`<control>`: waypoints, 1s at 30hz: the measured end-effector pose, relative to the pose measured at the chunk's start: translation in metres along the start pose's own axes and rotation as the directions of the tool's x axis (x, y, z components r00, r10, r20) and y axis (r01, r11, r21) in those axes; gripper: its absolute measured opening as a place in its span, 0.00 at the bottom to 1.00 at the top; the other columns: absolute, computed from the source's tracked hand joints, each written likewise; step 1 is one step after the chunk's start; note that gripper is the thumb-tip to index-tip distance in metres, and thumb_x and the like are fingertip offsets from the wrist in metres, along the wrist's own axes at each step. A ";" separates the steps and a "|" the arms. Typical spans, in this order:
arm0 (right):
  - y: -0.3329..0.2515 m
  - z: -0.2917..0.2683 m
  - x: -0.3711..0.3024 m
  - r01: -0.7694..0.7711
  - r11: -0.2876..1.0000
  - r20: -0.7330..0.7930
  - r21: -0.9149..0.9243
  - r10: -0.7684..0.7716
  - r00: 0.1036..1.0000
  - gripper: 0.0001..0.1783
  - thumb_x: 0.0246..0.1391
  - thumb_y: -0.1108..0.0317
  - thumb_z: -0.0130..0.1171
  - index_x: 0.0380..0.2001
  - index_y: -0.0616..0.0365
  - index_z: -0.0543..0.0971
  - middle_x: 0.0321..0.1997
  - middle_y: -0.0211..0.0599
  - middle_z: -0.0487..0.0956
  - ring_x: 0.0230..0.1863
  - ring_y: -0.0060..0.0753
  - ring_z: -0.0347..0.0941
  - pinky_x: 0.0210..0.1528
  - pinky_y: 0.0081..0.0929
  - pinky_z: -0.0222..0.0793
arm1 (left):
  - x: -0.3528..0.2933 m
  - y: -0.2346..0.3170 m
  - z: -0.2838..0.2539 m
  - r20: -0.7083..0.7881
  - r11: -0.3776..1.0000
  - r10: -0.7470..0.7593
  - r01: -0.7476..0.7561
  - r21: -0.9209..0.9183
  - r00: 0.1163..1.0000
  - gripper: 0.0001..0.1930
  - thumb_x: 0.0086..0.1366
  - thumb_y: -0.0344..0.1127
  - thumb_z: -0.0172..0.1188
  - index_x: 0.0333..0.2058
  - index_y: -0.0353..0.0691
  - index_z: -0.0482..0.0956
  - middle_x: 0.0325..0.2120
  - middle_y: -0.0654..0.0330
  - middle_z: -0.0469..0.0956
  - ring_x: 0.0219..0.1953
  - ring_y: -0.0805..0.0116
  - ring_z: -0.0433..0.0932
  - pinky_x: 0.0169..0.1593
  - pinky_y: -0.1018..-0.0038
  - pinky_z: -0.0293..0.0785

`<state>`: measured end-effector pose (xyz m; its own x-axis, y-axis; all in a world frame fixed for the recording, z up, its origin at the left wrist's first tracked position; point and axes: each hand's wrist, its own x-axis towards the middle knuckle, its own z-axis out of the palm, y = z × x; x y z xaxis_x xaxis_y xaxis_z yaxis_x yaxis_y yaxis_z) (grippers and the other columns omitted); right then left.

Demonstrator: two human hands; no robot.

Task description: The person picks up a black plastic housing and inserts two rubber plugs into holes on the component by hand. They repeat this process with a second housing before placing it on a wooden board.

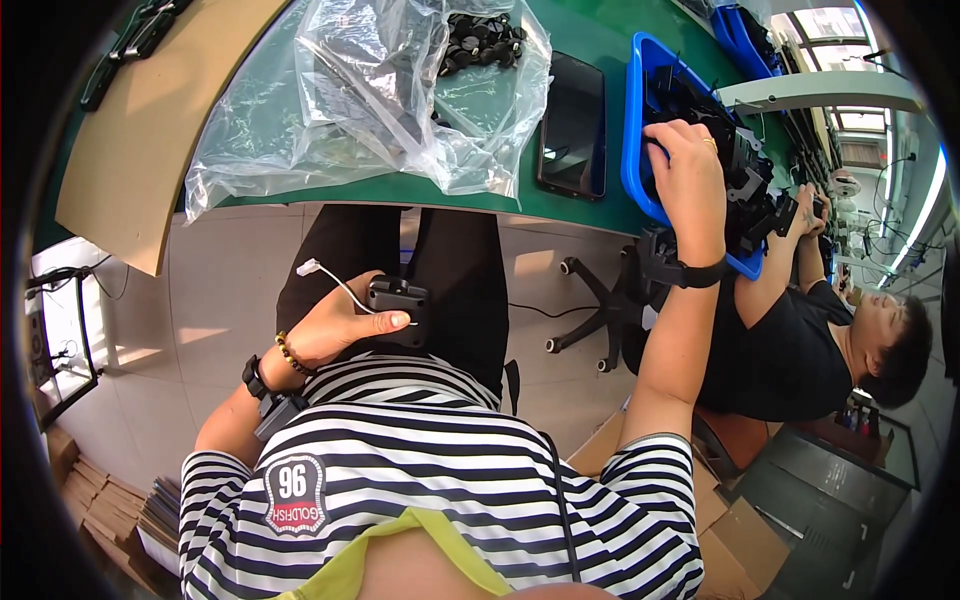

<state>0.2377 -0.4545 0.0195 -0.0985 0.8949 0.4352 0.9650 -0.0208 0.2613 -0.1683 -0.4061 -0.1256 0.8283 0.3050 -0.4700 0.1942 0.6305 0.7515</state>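
Low over my lap, my left hand (340, 325) grips a small black plastic housing (400, 300), its thumb laid across the face. A thin white cable (342, 283) runs from there up to a clear plug (308, 267) that hangs free in the air. My right hand (688, 170) reaches into a blue bin (632, 130) of black plastic parts (745, 165) on the table's right side. Its fingers are bent and drawn together just inside the bin's left wall. Whatever may be between those fingertips is hidden.
A clear plastic bag (390, 140) with black round pieces (480, 42) lies on the green table (400, 192). Beside it is a dark phone-like slab (572, 125). Cardboard (160, 110) overhangs at left. A co-worker (800, 340) sits at right, beyond a wheeled chair base (605, 305).
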 end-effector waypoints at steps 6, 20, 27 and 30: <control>0.007 -0.020 -0.007 -0.480 0.811 0.143 0.333 0.460 0.876 0.06 0.64 0.73 0.61 0.40 0.58 0.86 0.36 0.30 0.82 0.38 0.21 0.76 0.41 0.20 0.70 | -0.002 -0.009 -0.004 -0.076 0.997 -0.030 0.025 -0.067 0.997 0.31 0.63 0.47 0.74 0.55 0.31 0.73 0.45 0.59 0.80 0.48 0.72 0.79 0.56 0.74 0.74; -0.132 -0.037 -0.038 -0.411 0.109 0.425 0.905 -0.272 0.863 0.07 0.51 0.79 0.68 0.35 0.65 0.85 0.32 0.34 0.74 0.33 0.29 0.70 0.38 0.23 0.66 | -0.008 0.016 0.016 0.324 0.917 0.143 -0.002 -0.399 0.935 0.28 0.65 0.40 0.72 0.57 0.30 0.75 0.50 0.57 0.81 0.54 0.66 0.79 0.60 0.68 0.74; -0.192 0.025 -0.066 -0.590 -0.176 0.499 0.788 -0.380 0.779 0.08 0.54 0.76 0.68 0.38 0.63 0.84 0.36 0.31 0.74 0.36 0.25 0.70 0.40 0.22 0.65 | -0.004 -0.010 -0.013 0.468 0.982 0.081 0.009 -0.187 0.880 0.27 0.64 0.37 0.72 0.57 0.30 0.75 0.53 0.52 0.81 0.58 0.61 0.79 0.63 0.68 0.73; -0.196 0.028 -0.071 -0.691 -0.289 0.577 0.663 -0.391 0.717 0.10 0.57 0.73 0.66 0.43 0.62 0.82 0.37 0.30 0.74 0.36 0.23 0.69 0.42 0.21 0.65 | -0.006 -0.015 -0.014 0.426 0.963 0.066 0.055 -0.264 0.902 0.28 0.64 0.37 0.72 0.58 0.30 0.75 0.53 0.51 0.81 0.57 0.60 0.79 0.63 0.67 0.73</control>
<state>0.0627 -0.5010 -0.0866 -0.3083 0.9069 -0.2874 -0.0499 -0.3171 -0.9471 -0.1838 -0.4076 -0.1408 0.9841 0.0124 -0.1774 0.0935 0.8124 0.5755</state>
